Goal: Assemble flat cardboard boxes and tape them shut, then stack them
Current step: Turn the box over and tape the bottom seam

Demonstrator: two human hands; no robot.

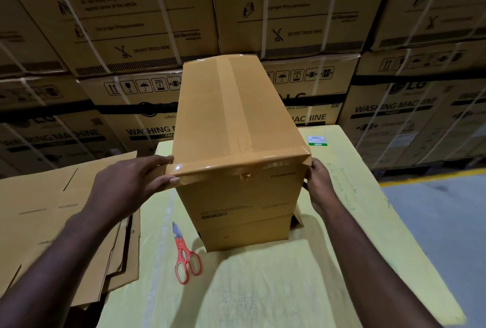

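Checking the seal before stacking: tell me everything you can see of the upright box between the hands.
The box is tan cardboard, standing upright on a yellow-green covered surface. Brown tape runs along its top centre seam and across the near top edge, wrinkled mid-edge. Print marks the front. A bottom flap juts out lower right. The left hand presses the tape end at the near left corner; the right hand touches the near right corner.
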